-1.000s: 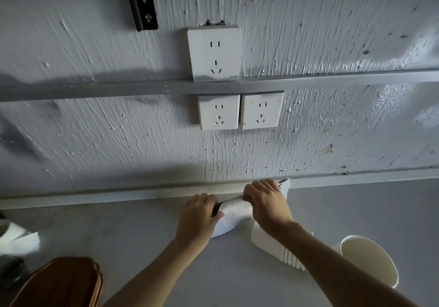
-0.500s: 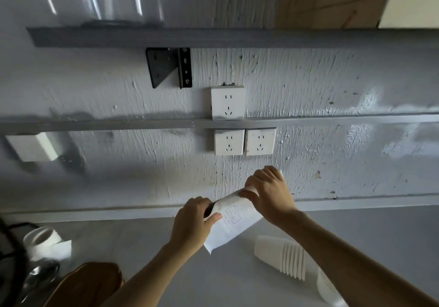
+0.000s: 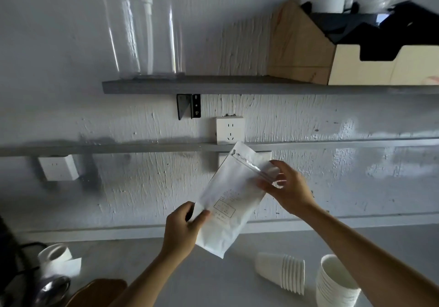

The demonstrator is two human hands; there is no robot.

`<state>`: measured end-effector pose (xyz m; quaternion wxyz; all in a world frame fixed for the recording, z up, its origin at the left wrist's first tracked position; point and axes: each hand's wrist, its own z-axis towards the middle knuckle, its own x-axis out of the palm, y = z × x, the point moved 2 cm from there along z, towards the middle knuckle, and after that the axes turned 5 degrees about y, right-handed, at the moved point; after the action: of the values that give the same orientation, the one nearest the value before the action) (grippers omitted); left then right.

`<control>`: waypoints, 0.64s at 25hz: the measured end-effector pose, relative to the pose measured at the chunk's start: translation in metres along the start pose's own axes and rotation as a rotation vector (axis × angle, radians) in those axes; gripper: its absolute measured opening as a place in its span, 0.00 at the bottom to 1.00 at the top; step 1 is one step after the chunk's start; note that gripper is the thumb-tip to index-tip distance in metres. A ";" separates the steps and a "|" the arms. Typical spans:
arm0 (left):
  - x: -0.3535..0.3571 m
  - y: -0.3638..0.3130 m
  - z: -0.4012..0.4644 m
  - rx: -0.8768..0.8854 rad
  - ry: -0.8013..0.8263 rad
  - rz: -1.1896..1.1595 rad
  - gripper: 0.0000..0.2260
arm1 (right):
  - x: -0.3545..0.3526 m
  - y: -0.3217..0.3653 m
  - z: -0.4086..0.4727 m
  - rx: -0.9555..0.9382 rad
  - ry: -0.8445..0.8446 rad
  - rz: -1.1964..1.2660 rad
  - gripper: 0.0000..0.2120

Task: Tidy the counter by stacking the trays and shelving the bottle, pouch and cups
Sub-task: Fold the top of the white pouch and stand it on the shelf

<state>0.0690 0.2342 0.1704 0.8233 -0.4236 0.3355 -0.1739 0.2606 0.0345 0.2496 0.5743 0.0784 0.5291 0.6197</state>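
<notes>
I hold a white zip pouch (image 3: 229, 202) up in front of the wall, tilted with its seal end to the upper right. My left hand (image 3: 184, 226) grips its lower left edge, and my right hand (image 3: 286, 188) pinches the zip end. A clear plastic bottle (image 3: 142, 28) stands on the grey shelf (image 3: 213, 87) above. On the counter at lower right lies a stack of white paper cups (image 3: 282, 272) on its side, with another cup stack (image 3: 335, 283) upright beside it. The rim of a brown wooden tray (image 3: 99, 291) shows at the bottom left.
A wooden box (image 3: 332, 55) with black contents occupies the shelf's right part. Wall sockets (image 3: 230, 129) sit under the shelf bracket. At the lower left are a white tape roll (image 3: 55, 255), a metal spoon (image 3: 53, 287) and dark cables.
Both hands have lifted the pouch off the counter toward the shelf. My view has tilted upward, so the shelf, bottle and box now show.
</notes>
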 end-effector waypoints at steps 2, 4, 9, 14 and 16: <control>0.002 -0.012 0.001 0.013 -0.007 -0.057 0.20 | 0.002 0.000 -0.004 0.091 0.047 0.209 0.33; 0.004 -0.022 -0.001 0.022 0.000 -0.100 0.18 | 0.004 0.004 -0.012 0.128 0.076 0.431 0.42; 0.013 -0.026 -0.010 -0.010 -0.030 -0.180 0.22 | 0.014 0.006 -0.032 0.236 0.079 0.658 0.36; 0.023 -0.036 -0.012 -0.025 -0.069 -0.232 0.21 | 0.050 0.004 -0.072 0.347 0.199 0.654 0.31; 0.030 -0.038 -0.017 -0.096 -0.097 -0.284 0.19 | 0.065 0.005 -0.085 0.364 0.106 0.642 0.36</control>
<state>0.0782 0.1853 0.1817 0.7845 -0.5134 0.2401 -0.2517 0.1759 0.0389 0.1836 0.2989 0.3090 0.6081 0.6674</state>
